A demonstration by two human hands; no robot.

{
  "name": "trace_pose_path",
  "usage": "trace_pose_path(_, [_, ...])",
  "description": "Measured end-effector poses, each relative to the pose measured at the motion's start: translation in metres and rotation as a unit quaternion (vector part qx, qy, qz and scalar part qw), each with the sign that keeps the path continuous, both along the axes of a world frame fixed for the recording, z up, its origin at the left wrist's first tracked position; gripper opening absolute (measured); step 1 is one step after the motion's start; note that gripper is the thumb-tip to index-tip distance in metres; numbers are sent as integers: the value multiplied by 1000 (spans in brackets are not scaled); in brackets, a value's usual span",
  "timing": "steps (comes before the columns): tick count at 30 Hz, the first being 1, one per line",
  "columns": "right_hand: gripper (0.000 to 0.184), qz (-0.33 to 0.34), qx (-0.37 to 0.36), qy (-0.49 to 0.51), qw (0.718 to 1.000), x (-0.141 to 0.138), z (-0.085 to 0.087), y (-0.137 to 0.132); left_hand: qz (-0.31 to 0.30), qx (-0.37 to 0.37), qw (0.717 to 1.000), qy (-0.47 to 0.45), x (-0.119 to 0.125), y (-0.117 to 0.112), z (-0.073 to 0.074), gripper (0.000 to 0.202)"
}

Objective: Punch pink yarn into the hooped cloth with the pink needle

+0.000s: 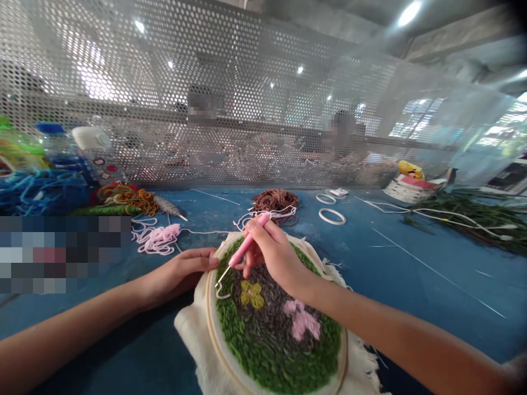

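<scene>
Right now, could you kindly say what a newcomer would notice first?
Probably the round yarn picture at front centre, with its yellow flower and pink motif. Over it, the right hand holds a pink-handled tool; behind, a brown yarn bundle lies on the blue table.

Behind the hoop (211, 323) lies a yarn bundle (275, 201).

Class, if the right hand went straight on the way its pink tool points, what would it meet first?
Led by the pink tool, the right hand would likely meet the cream cloth just inside the left edge of the wooden hoop; depth is unclear.
</scene>
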State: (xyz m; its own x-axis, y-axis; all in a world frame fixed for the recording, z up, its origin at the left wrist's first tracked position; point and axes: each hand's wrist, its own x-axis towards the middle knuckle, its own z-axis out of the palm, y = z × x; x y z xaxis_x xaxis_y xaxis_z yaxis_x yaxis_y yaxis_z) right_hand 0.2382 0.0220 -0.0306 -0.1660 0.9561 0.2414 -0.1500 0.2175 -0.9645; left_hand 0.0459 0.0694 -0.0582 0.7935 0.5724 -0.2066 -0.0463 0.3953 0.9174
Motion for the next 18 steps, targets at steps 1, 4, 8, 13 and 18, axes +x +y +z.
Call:
trace_pose_path(1, [24, -3, -3, -4, 1000, 0, 0, 0, -1, -1, 1000, -2, 0, 0, 0, 21])
trace_pose_path(4, [23, -2, 12, -12, 1000, 0, 0, 0, -6, -3, 1000, -6, -1, 0, -2, 20])
trace_pose_path(8, [21, 12, 64, -23, 998, -2, 2, -6, -3, -5, 1000, 5, -1, 0, -2, 16])
trace_pose_path(13, [21, 13, 106, -92, 990, -6, 6, -16, -2, 6, 1000, 7, 0, -1, -1, 16])
trace_pose_path(18, [18, 4, 143, -235, 961, -12, 1, -21, 3, 20, 1000, 2, -1, -3, 2, 15])
